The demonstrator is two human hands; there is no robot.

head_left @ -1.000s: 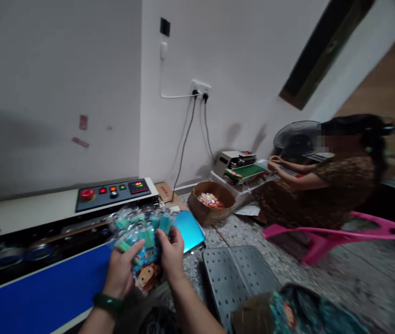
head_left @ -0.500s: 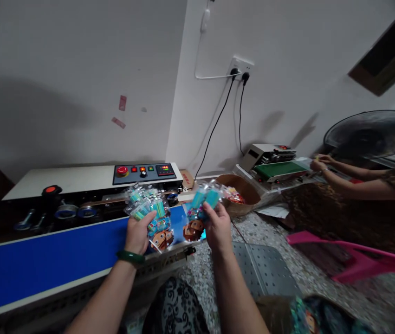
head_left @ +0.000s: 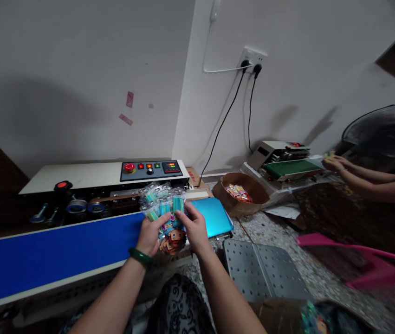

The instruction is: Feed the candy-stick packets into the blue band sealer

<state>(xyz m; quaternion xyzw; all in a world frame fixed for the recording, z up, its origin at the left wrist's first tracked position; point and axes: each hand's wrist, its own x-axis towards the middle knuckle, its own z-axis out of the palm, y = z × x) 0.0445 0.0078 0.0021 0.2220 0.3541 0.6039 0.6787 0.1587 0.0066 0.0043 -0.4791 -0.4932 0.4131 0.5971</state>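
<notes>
The right hand [head_left: 195, 227] has come back leftward with its packets [head_left: 165, 204], meeting the left hand [head_left: 149, 236] again. Each grip is closed on the one bunch — left thumb across its front, right thumb and fingers pinching its right side. The bunch is held up at the right end of the blue belt [head_left: 58, 253], left of a turquoise plate [head_left: 213, 215]. Gathering looks well along, though the tops fan unevenly and nothing held is set down yet. Farther right, a carton [head_left: 237, 213] contains other packets — beyond, a green belt [head_left: 293, 168].

Wearer's two hands [head_left: 149, 235], two conveyor belts [head_left: 58, 253], two black plugs [head_left: 257, 69], one bracelet [head_left: 140, 256]
</notes>
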